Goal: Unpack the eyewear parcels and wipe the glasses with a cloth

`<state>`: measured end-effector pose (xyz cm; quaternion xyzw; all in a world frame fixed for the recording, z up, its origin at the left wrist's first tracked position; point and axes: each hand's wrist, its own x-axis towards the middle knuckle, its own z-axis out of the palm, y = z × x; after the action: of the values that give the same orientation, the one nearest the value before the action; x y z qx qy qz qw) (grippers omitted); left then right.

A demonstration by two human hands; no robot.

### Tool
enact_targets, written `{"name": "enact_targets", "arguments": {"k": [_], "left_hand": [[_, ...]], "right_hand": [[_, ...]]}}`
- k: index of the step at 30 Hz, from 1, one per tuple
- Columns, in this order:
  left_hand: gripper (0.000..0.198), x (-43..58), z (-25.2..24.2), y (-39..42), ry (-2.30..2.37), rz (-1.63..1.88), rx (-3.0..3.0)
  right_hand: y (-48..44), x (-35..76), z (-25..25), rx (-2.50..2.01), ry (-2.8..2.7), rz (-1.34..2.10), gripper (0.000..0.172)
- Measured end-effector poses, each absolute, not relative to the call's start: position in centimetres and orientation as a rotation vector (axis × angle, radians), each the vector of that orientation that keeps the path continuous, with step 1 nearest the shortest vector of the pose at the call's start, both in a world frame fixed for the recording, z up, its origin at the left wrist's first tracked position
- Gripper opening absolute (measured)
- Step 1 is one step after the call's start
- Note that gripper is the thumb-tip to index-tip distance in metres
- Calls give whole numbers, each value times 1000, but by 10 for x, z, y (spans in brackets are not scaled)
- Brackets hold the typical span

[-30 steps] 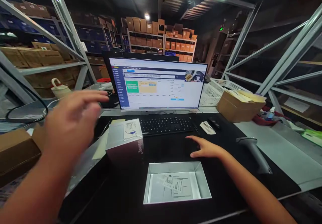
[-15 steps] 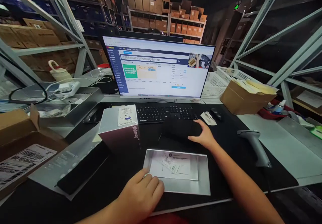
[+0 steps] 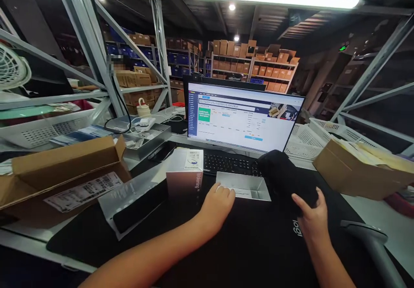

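Note:
My left hand is closed on the near left edge of a shallow silver open box. White papers lie inside it, partly behind my fingers. My right hand grips the near end of a soft-looking black case, raised over the mat's right side. Whether the case holds anything is hidden. A boxy carton marked "Wakening" stands left of the silver box. Further left, a clear plastic sleeve lies beside a long black flat piece.
An open cardboard box with a shipping label is at the left. The monitor and keyboard are behind the silver box. A barcode scanner lies at the right. Beyond it stand a paper-filled carton and white baskets.
My left hand has pushed the silver box away, toward the keyboard. My right hand has carried the black case to the right of it. The view has tilted up and turned left.

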<state>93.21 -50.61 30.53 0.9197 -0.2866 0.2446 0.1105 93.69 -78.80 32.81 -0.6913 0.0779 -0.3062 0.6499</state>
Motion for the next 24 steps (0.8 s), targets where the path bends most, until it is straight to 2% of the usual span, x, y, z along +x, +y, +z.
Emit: {"name": "enact_targets", "arguments": {"k": [1, 3, 5, 6, 8, 10, 14, 16, 17, 18, 20, 22, 24], "left_hand": [[29, 927, 307, -510, -820, 711, 2682], [65, 915, 310, -520, -797, 628, 2515], [92, 903, 313, -531, -761, 404, 2076], [99, 898, 315, -536, -710, 261, 1786], [101, 891, 319, -544, -530, 33, 1275], [93, 890, 324, -546, -332, -39, 1074], [86, 895, 332, -537, -185, 50, 1143], [84, 898, 335, -532, -184, 97, 1172], [84, 899, 336, -530, -182, 103, 1168], [85, 899, 336, -529, -186, 93, 1155], [87, 898, 336, -527, -213, 44, 1146], [89, 896, 331, -525, -240, 28, 1204], [93, 892, 324, -523, -263, 69, 1306]], "right_hand": [[-781, 930, 330, -1666, 140, -787, 69], [-766, 914, 333, -1858, -36, -1048, 65], [-750, 897, 329, -1991, -366, -1298, 63], [-742, 889, 324, -2028, -564, -1380, 60], [-728, 877, 307, -2078, -902, -1439, 52], [-718, 871, 290, -2130, -1065, -1407, 52], [-707, 875, 282, -2056, -843, -1239, 83], [-705, 881, 293, -1948, -604, -965, 98], [-705, 883, 300, -1909, -523, -752, 97], [-705, 886, 306, -1873, -484, -512, 90], [-704, 889, 314, -1805, -445, -89, 62], [-703, 891, 316, -1776, -357, 155, 37], [-704, 892, 316, -1810, -290, 319, 21]]}}
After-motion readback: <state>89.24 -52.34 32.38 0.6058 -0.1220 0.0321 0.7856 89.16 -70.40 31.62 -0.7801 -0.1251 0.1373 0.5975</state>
